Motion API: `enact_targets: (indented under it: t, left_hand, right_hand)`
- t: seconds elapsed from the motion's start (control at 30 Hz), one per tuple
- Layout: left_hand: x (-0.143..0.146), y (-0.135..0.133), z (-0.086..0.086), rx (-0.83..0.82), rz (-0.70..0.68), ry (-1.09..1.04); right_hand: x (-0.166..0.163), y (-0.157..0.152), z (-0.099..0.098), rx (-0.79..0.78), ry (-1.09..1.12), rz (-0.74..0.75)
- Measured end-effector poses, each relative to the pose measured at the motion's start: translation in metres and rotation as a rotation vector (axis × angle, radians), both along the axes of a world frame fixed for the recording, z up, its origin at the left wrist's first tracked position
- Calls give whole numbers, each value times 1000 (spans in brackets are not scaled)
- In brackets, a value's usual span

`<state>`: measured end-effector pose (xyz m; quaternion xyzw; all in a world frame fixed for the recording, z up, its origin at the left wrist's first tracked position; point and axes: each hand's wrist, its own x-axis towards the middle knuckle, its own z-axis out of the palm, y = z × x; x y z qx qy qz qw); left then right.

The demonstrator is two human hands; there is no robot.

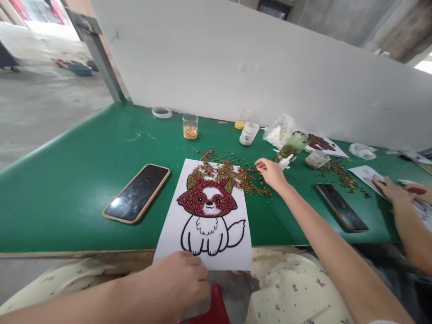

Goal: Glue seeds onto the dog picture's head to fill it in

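Note:
A white sheet [175,225] with a drawn dog lies on the green table [67,189]; the dog's head is filled with red beans [194,202]. A loose pile of red and green beans [232,173] lies at the sheet's top edge. My right hand [270,172] reaches into that pile, fingers pinched together at the beans; what they hold is too small to see. My left hand [178,279] rests at the sheet's near edge, fingers curled down onto the paper.
A phone in a tan case [137,192] lies left of the sheet; a dark phone [340,207] lies right. Cups of seeds [190,126], a white jar [249,133], bags and a tape ring [161,112] stand near the white wall. Another person's hands [391,189] work at the far right.

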<state>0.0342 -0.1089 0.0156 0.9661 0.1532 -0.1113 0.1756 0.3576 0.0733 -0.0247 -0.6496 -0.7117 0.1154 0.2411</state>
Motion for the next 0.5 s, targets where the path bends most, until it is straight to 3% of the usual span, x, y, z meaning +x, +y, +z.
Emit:
enact_targets:
  t: [0.23,0.5]
  left_hand:
    - [1,2,-3,-67,15,5]
    - [-1,0,-5,-10,8,-35]
  right_hand:
    - [-2,-1,6,-3,-47,12]
    - [12,-10,19,153,-67,41]
